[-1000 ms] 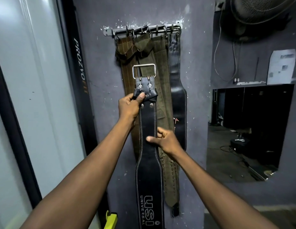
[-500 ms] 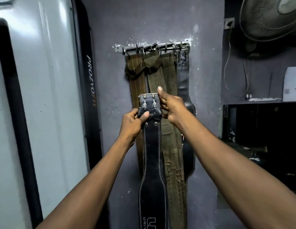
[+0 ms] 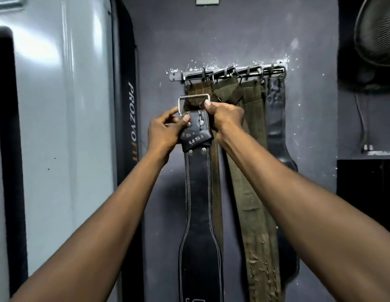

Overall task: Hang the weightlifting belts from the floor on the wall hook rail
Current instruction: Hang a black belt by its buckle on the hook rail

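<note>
A black leather belt (image 3: 198,205) with white stitching hangs straight down from both my hands. My left hand (image 3: 165,129) pinches its top at the left, by the steel buckle (image 3: 194,100). At the buckle's right side my right hand (image 3: 225,118) grips the same end. The buckle is raised to just below the metal hook rail (image 3: 228,73) on the grey wall. Three olive canvas belts (image 3: 252,171) and one other black belt (image 3: 276,118) hang from the rail's hooks, partly behind the held belt.
A grey panel with a black post marked PROZOFIT (image 3: 133,120) stands to the left of the rail. A wall fan (image 3: 377,31) is at the top right, with a cable (image 3: 361,118) below it and a dark opening (image 3: 366,192) lower right.
My right hand went from the belt's middle up to the buckle end. Both hands have lifted the buckle higher, closer to the rail, and the buckle frame now stands upright.
</note>
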